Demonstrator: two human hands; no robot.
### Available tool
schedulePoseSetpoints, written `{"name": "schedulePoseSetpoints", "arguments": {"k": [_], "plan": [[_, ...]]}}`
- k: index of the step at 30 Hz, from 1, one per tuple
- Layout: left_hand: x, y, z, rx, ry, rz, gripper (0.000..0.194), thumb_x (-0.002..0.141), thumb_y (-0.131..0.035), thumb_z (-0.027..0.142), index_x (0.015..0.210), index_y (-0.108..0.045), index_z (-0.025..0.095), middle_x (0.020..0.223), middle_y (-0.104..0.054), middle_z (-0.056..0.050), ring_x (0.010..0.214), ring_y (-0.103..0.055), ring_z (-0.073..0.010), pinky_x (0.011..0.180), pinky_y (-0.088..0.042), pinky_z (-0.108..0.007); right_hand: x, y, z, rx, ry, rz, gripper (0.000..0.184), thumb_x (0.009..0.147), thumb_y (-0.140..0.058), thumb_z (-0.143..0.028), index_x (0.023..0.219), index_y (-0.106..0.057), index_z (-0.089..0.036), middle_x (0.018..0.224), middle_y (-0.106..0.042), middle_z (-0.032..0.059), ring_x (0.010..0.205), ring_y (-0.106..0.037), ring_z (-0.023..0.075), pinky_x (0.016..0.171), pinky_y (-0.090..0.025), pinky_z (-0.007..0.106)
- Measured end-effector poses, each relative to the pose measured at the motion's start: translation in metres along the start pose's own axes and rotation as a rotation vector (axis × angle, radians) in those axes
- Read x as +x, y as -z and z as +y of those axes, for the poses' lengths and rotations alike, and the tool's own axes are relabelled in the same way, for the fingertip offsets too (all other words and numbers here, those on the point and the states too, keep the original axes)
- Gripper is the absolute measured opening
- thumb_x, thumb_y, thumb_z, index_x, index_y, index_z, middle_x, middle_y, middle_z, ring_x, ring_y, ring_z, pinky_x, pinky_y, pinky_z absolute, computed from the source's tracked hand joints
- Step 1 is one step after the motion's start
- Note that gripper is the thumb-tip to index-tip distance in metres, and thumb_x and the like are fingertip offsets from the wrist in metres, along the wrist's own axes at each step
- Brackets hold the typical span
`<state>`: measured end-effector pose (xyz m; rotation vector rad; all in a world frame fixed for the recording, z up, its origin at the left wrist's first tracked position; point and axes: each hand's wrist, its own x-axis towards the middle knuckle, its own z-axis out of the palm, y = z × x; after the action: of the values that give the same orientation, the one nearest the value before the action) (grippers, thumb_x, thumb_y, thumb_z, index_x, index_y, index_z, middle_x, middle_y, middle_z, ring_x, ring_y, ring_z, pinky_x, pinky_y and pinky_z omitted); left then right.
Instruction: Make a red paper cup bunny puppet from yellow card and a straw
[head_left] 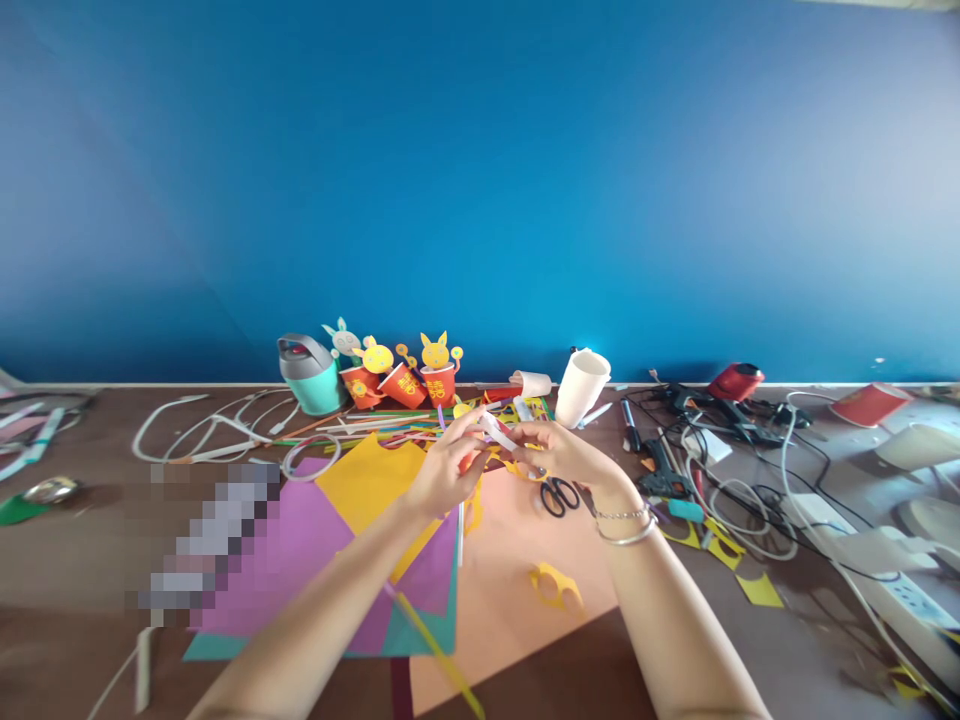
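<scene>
Two pinches, one white strip [498, 433]: left hand [447, 466] and right hand [561, 456] hold it up over the counter [559, 685]. I'd grip light and steady (creases probably stick).

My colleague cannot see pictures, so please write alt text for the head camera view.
A bare left hand and right hand hold a small white curved strip above coloured paper sheets on a brown table. Behind are three red paper cups with paper animal figures; black-handled scissors lie near the right hand.
</scene>
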<state>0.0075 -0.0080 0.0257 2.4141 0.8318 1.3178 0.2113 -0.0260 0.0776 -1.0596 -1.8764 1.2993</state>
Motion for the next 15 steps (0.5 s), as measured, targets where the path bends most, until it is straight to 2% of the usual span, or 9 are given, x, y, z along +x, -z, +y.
{"name": "schedulePoseSetpoints", "arguments": {"k": [5, 9, 12, 15], "plan": [[-0.001, 0.001, 0.001, 0.018, -0.014, 0.005, 0.010, 0.084, -0.053, 0.015, 0.084, -0.063, 0.017, 0.131, -0.052, -0.014, 0.112, -0.057, -0.0219, 0.096, -0.046, -0.036, 0.000, 0.000, 0.002, 0.041, -0.001, -0.011, 0.019, 0.083, -0.060, -0.034, 0.090, -0.063, -0.016, 0.072, -0.056, -0.0005, 0.059, -0.048, 0.0086, 0.054, -0.039, 0.022], [0.000, 0.006, 0.005, 0.011, -0.036, 0.027, 0.007, 0.081, -0.057, 0.016, 0.079, -0.064, 0.018, 0.123, -0.057, -0.011, 0.105, -0.057, -0.0221, 0.091, -0.046, -0.039, -0.002, 0.006, 0.012, 0.203, -0.004, -0.093, 0.021, 0.085, -0.058, -0.033, 0.097, -0.061, -0.016, 0.076, -0.058, 0.0009, 0.057, -0.049, 0.0087, 0.054, -0.041, 0.023], [0.002, 0.010, 0.010, -0.100, 0.026, 0.005, 0.008, 0.080, -0.058, 0.018, 0.075, -0.065, 0.018, 0.106, -0.062, -0.009, 0.091, -0.059, -0.0191, 0.082, -0.049, -0.035, -0.002, 0.010, 0.021, 0.317, -0.008, -0.086, 0.022, 0.084, -0.058, -0.032, 0.098, -0.062, -0.015, 0.075, -0.060, 0.0020, 0.060, -0.051, 0.0101, 0.058, -0.042, 0.024], [0.004, 0.013, 0.013, -0.277, 0.134, -0.048, 0.011, 0.081, -0.057, 0.020, 0.073, -0.064, 0.016, 0.099, -0.060, -0.009, 0.082, -0.060, -0.0162, 0.070, -0.051, -0.029, -0.001, 0.012, 0.026, 0.362, -0.017, -0.023, 0.022, 0.083, -0.059, -0.031, 0.097, -0.063, -0.015, 0.073, -0.060, 0.0017, 0.062, -0.053, 0.0113, 0.059, -0.043, 0.024]]}}
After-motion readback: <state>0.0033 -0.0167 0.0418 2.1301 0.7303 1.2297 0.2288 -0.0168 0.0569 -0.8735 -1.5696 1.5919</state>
